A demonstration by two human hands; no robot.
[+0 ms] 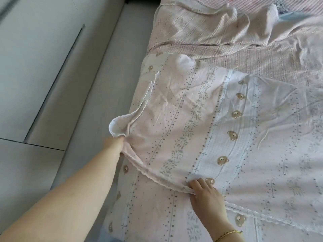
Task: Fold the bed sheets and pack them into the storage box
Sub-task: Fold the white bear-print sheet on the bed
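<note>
Two hands pinch the one bear-print bed sheet (183, 110), stripes running away: left hand (114, 145) its folded corner, right hand (207, 194) its hem.

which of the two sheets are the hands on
The bear-print sheet in front: left hand grips its corner, right hand pinches its edge. The checked sheet behind lies untouched.

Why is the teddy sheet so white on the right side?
In the head view, bright light washes out the teddy sheet toward the right, so its print fades there. Also in the head view, the far top-right corner is soft and blurry, while the near folds stay sharp.
</note>
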